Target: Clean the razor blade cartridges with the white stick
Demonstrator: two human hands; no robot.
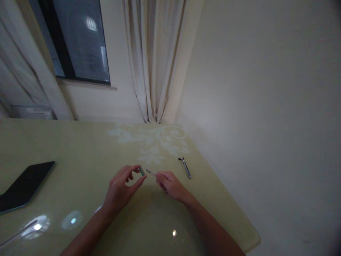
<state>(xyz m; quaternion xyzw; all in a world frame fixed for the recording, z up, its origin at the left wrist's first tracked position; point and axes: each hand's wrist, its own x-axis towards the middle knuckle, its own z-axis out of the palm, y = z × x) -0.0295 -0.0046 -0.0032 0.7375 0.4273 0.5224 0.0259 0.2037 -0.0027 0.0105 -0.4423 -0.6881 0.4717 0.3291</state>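
Note:
My left hand (124,184) pinches a small green cylinder (142,171) by its ends, between thumb and finger, above the table. Just to its right, my right hand (169,183) is closed on a thin metal stick-like tool (150,172), whose tip points left toward the cylinder. A small gap shows between the tip and the cylinder. What the tool is cannot be made out. On the table to the right of my right hand lies a razor (185,168), its head toward the back.
The glossy table (80,149) has a pale leaf pattern at the back. A dark flat tablet-like object (25,185) lies at the left. At the lower left is a thin cable or stick (17,235). A wall borders the right edge; curtains (157,60) hang behind.

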